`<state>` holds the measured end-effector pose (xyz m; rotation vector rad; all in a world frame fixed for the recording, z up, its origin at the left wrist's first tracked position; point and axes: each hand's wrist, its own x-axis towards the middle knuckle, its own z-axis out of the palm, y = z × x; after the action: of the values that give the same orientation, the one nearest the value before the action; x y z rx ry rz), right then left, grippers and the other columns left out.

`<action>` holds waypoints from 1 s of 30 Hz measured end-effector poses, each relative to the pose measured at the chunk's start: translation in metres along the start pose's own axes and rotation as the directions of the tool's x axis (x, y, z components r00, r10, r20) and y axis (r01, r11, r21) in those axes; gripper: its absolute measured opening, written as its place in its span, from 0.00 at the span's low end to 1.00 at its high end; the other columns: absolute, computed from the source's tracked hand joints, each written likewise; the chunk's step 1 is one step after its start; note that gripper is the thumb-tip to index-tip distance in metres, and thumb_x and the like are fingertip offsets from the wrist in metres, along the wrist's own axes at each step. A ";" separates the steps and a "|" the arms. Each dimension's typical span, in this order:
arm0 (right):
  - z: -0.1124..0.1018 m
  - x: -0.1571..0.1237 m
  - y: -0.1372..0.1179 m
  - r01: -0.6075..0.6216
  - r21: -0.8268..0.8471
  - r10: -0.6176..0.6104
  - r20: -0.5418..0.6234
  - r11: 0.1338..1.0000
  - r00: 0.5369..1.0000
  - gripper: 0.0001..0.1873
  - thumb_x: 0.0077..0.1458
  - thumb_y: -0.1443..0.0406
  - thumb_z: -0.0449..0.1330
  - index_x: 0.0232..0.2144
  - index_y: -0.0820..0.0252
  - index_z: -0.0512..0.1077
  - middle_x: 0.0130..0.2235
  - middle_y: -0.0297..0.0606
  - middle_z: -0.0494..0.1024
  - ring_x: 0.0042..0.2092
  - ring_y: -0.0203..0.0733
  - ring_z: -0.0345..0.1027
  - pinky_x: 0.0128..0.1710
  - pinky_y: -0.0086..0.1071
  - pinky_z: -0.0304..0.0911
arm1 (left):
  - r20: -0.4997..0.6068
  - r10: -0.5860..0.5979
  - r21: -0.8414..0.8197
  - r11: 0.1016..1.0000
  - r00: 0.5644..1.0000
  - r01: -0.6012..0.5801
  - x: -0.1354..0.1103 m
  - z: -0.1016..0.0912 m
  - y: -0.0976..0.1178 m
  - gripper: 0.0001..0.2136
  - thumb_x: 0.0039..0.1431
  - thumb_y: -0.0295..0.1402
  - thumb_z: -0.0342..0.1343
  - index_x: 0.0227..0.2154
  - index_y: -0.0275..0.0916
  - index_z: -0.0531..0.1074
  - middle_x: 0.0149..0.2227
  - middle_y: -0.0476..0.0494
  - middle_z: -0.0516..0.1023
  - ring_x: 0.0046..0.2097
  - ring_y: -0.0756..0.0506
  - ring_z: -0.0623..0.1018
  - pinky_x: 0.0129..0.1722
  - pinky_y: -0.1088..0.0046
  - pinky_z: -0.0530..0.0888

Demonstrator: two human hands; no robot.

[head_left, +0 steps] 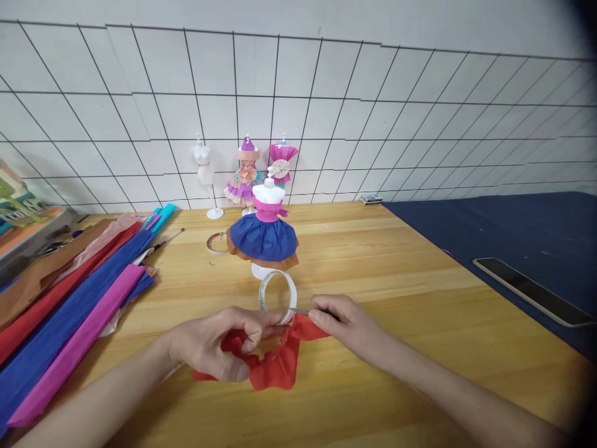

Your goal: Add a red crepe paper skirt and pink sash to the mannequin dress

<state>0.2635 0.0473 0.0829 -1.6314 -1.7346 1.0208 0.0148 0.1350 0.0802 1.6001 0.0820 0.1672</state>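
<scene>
My left hand (219, 345) is closed, pinching a gathered strip of red crepe paper (275, 367) that lies on the wooden table (396, 280). My right hand (342, 323) is closed too, pinching the strip's other end together with a thin metal needle or pin (298, 310) that points left. A roll of clear tape (278, 295) stands on edge just behind my fingers. Behind that stands a small mannequin (265, 233) in a blue paper skirt with a brown hem and a pink waistband.
Folded crepe paper sheets (69, 311) in blue, pink, red and brown lie at the left. Three more little mannequins (245, 174) stand by the tiled wall, two of them dressed. A second tape roll (215, 242) lies near them. A phone (532, 289) rests on the dark blue cloth (513, 230) at the right.
</scene>
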 end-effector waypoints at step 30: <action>-0.009 -0.004 -0.004 -0.385 0.241 0.285 0.363 0.891 0.887 0.22 0.48 0.45 0.60 0.26 0.58 0.66 0.25 0.29 0.60 0.28 0.35 0.54 0.27 0.29 0.49 | -0.037 0.014 0.331 0.944 0.999 -0.001 0.004 0.001 0.016 0.13 0.46 0.25 0.53 0.22 0.41 0.52 0.35 0.46 0.73 0.54 0.43 0.71 0.56 0.69 0.66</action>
<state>0.2691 0.0452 0.0917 -1.6644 -1.4011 1.7151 0.0178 0.1345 0.0963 1.9334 0.1401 0.1982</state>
